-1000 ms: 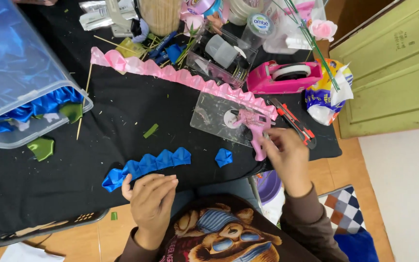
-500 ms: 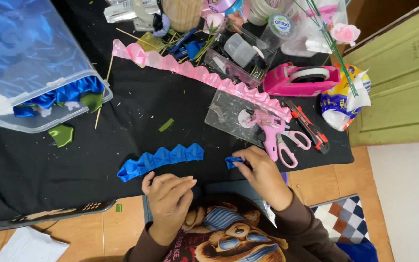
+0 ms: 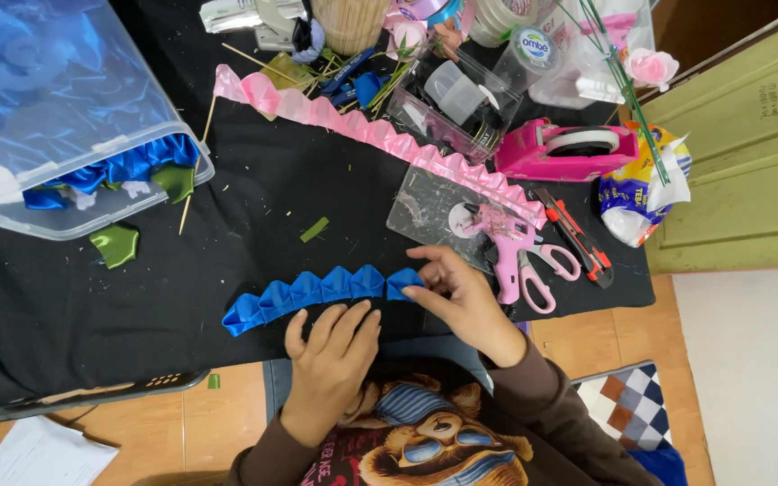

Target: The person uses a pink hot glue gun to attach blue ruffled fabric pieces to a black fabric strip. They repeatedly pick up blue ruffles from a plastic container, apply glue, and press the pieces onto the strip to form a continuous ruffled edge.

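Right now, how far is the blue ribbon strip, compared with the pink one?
Done: the blue folded strip has about five joined points. In hand: the right hand holds another blue piece against its end, while the left hand rests below it. Left: it is much shorter than the pink folded strip.

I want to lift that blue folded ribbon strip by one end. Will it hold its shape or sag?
The blue ribbon strip is probably floppy: thin satin folds joined in a curved row, so it would likely sag. It looks light and glossy, perhaps slippery. The left hand and right hand both rest on it.
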